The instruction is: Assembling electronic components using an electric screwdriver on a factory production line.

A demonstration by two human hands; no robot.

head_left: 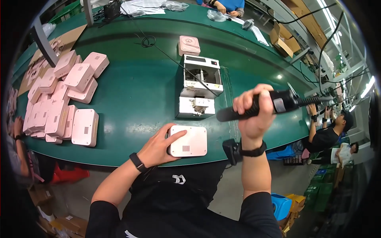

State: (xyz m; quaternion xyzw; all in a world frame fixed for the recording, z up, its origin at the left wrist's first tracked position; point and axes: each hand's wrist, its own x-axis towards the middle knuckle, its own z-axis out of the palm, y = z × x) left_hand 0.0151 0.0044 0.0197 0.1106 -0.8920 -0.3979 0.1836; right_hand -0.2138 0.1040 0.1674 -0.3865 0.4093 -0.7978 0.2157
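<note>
My left hand (155, 148) grips the left side of a pale pink plastic case (190, 146) lying flat near the table's front edge. One finger rests on the case's top, which has screw holes at the corners and a small slotted vent. Raised above the table to the right, my right hand (256, 111) is wrapped round a black electric screwdriver (279, 102). Its nose points left and a ribbed cord end leaves it at the right. Beyond the case stands a white and black screw feeder (200, 81); the screwdriver's nose is apart from both.
Several similar pink cases (55, 113) are piled at the left. Another pink case (189, 45) sits behind the feeder. A thin black cable (166, 53) crosses the green table (131, 91). Co-workers are at the far side, left and right; an open cardboard box (283, 39) stands far right.
</note>
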